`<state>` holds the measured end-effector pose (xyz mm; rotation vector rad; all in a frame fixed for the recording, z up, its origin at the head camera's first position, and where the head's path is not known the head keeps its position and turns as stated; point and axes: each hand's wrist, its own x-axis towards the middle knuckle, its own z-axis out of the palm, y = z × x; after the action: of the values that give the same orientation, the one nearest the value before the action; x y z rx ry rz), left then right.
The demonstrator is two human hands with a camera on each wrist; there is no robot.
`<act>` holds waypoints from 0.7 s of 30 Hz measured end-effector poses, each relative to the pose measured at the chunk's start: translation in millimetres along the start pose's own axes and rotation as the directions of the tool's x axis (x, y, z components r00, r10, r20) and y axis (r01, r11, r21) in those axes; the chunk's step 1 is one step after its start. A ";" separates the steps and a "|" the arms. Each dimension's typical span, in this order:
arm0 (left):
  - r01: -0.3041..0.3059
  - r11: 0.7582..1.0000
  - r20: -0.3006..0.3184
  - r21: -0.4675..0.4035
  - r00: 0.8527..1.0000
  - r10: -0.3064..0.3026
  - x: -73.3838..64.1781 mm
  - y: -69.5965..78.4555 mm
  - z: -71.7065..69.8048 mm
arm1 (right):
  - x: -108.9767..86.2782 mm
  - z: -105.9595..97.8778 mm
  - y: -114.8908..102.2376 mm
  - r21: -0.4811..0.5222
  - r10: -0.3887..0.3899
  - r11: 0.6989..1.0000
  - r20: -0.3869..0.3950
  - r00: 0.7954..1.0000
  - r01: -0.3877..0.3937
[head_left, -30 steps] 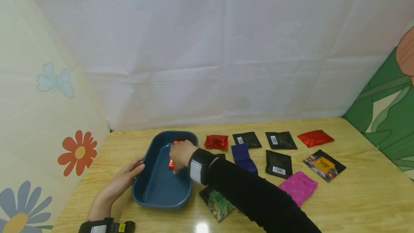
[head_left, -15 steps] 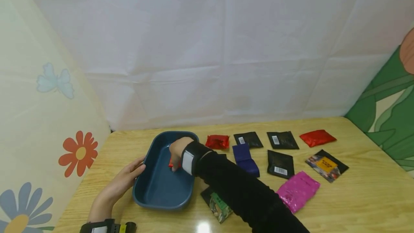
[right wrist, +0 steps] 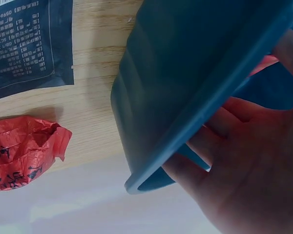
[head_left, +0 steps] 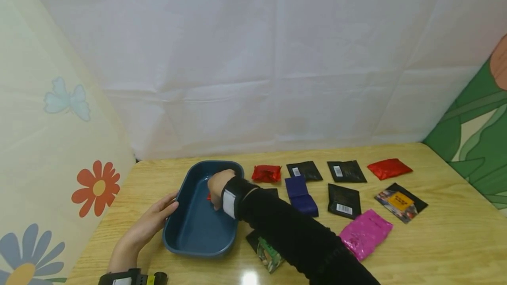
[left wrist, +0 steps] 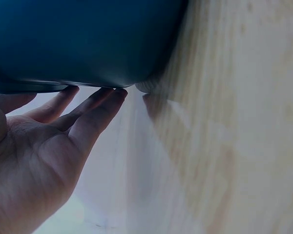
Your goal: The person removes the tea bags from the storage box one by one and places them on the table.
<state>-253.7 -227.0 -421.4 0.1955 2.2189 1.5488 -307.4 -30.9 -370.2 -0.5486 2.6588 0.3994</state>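
A deep blue rectangular tub [head_left: 200, 232] sits on the left part of the wooden table. My left hand [head_left: 152, 219] rests against its left side, fingers fairly straight and touching the outer wall, as the left wrist view shows. My right hand [head_left: 219, 186] reaches down inside the tub near its right wall. It grips a small red packet [head_left: 208, 196], of which only a sliver shows; a bit of the red packet [right wrist: 264, 64] also appears past the rim in the right wrist view. The fingertips are hidden by the tub wall there.
Right of the tub lie a red foil packet [head_left: 267, 173], several black sachets [head_left: 343, 200], a folded dark blue wrapper [head_left: 301, 195], a pink packet [head_left: 366, 234], another red packet [head_left: 390, 169], a yellow-labelled sachet [head_left: 401, 202] and a green-labelled sachet [head_left: 269, 254] partly under the right sleeve.
Over the last second my right hand has turned and moved slightly left inside the tub, covering more of the red packet. The left hand stays against the tub.
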 end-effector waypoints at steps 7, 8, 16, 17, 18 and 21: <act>-0.008 1.000 -0.003 -0.003 1.000 0.008 0.8 -0.5 0.2 | -7.0 -4.3 6.6 0.033 -0.061 0.998 -0.037 0.997 0.062; -0.007 1.000 -0.002 -0.006 1.000 0.007 1.1 -0.9 0.3 | -8.3 -5.3 7.9 0.039 -0.073 0.996 -0.049 0.996 0.075; 0.004 0.999 0.003 -0.040 1.000 -0.004 1.8 -2.9 1.4 | -12.0 -13.3 15.6 0.124 -0.112 0.984 -0.129 0.985 0.128; 0.000 0.999 0.003 -0.038 1.000 0.000 1.9 -2.8 1.0 | -12.5 -14.1 16.0 0.129 -0.114 0.983 -0.130 0.985 0.131; -0.004 0.999 0.004 -0.036 1.000 0.004 1.9 -2.7 0.7 | -12.6 -14.8 16.4 0.129 -0.116 0.983 -0.125 0.985 0.132; -0.014 1.000 0.009 -0.027 1.000 0.014 1.4 -2.1 -0.2 | -14.7 -16.2 16.5 0.115 -0.133 0.982 -0.118 0.984 0.147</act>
<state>-254.9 -227.4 -423.6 0.2100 2.1933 1.5811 -307.1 -17.3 -346.3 -0.7329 2.7047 0.1668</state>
